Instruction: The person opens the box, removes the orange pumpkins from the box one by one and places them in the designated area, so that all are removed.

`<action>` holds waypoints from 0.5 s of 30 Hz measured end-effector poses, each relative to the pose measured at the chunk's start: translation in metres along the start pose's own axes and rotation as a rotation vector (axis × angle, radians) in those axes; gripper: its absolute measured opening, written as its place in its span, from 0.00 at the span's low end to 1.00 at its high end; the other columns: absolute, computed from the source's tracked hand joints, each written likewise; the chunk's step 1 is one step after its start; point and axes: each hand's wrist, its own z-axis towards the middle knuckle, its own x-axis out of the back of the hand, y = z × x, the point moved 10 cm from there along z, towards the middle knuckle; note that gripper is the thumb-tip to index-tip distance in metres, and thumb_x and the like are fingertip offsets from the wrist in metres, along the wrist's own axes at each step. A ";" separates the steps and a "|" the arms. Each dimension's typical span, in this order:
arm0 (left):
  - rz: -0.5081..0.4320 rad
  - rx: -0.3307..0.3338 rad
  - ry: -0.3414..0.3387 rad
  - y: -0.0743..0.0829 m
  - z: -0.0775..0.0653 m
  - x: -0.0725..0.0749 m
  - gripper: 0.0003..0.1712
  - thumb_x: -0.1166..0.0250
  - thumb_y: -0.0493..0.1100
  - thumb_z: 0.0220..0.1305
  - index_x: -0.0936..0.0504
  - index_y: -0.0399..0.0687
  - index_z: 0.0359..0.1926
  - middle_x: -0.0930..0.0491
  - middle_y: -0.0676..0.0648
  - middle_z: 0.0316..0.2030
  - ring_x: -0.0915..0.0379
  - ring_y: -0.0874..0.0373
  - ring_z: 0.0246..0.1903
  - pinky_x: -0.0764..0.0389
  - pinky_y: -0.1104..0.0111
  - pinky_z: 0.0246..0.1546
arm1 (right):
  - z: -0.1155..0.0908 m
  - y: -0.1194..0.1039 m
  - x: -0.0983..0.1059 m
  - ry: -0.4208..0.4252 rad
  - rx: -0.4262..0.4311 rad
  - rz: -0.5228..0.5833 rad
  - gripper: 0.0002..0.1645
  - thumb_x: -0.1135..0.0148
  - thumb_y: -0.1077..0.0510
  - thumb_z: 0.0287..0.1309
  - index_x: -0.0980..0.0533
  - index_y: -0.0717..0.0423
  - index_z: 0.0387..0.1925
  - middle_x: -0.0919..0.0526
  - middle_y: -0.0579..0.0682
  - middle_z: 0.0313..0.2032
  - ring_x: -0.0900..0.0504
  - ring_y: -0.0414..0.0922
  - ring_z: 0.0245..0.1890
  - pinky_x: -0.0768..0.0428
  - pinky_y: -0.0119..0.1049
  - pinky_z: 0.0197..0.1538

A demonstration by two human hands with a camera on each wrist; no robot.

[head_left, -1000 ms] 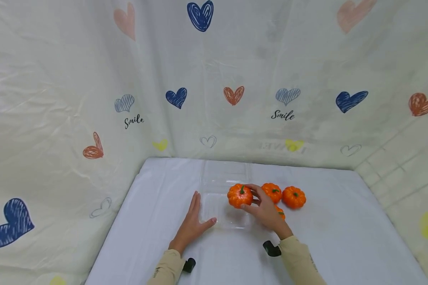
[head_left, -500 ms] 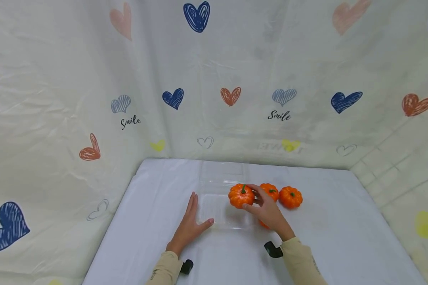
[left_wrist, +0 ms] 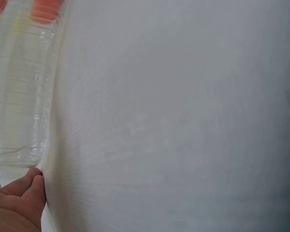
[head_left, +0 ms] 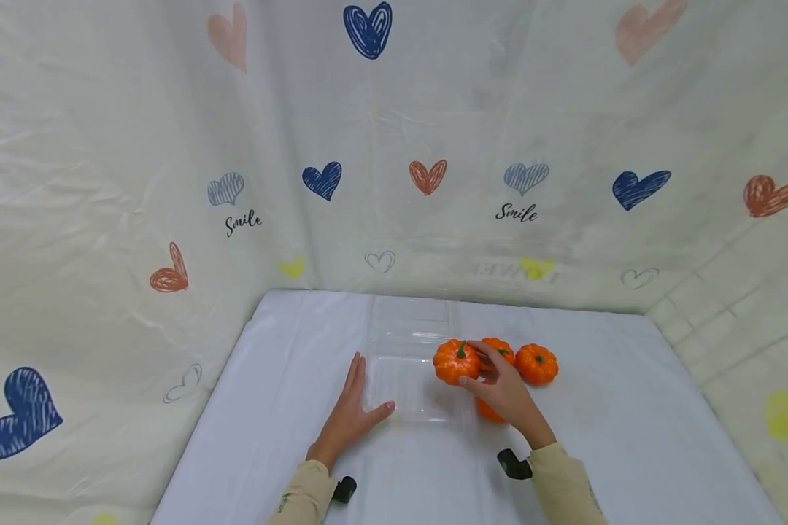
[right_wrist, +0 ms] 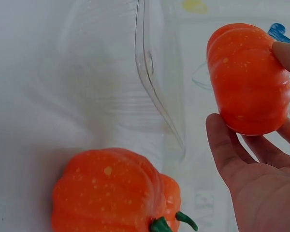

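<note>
In the head view my right hand [head_left: 508, 394] holds a small orange pumpkin [head_left: 453, 362] with a green stem, raised over the right part of a clear plastic box [head_left: 394, 390]. The right wrist view shows the thumb and fingers around the pumpkin [right_wrist: 249, 79], held apart from the box wall [right_wrist: 142, 67]. My left hand [head_left: 349, 423] lies along the box's left side, fingers straight and thumb spread by the front corner. Its fingertips sit close to the box [left_wrist: 19, 106] in the left wrist view; whether they press it cannot be told.
Right of the box are more pumpkins: one behind my right hand [head_left: 499, 345], one farther right [head_left: 537, 364], and one partly hidden under the hand [head_left: 489, 412]. The box's clear lid [head_left: 414, 315] lies folded back toward the heart-printed curtain [head_left: 466, 233]. A white cloth [head_left: 630, 408] covers the table.
My right hand has moved slightly to the right with the pumpkin in its grip. The left hand stays beside the box.
</note>
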 end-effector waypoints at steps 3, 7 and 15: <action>0.002 -0.020 0.003 0.001 0.000 0.000 0.67 0.26 0.65 0.65 0.59 0.48 0.88 0.67 0.53 0.87 0.61 0.47 0.84 0.45 0.41 0.78 | -0.003 0.004 0.006 0.012 0.000 0.005 0.44 0.24 0.48 0.67 0.32 0.57 0.77 0.26 0.62 0.70 0.23 0.61 0.66 0.23 0.60 0.68; -0.011 -0.035 0.012 0.002 0.000 0.001 0.67 0.25 0.63 0.66 0.58 0.47 0.88 0.66 0.51 0.87 0.60 0.46 0.84 0.45 0.40 0.78 | -0.005 0.007 0.013 0.017 -0.004 0.017 0.43 0.24 0.48 0.67 0.32 0.55 0.77 0.27 0.61 0.72 0.24 0.62 0.67 0.24 0.59 0.69; -0.014 -0.037 0.006 0.002 0.001 0.001 0.67 0.26 0.65 0.66 0.58 0.49 0.88 0.66 0.53 0.87 0.60 0.47 0.84 0.46 0.41 0.78 | -0.012 0.007 0.029 0.019 -0.003 0.035 0.43 0.25 0.50 0.68 0.34 0.54 0.78 0.30 0.59 0.74 0.28 0.59 0.70 0.24 0.47 0.71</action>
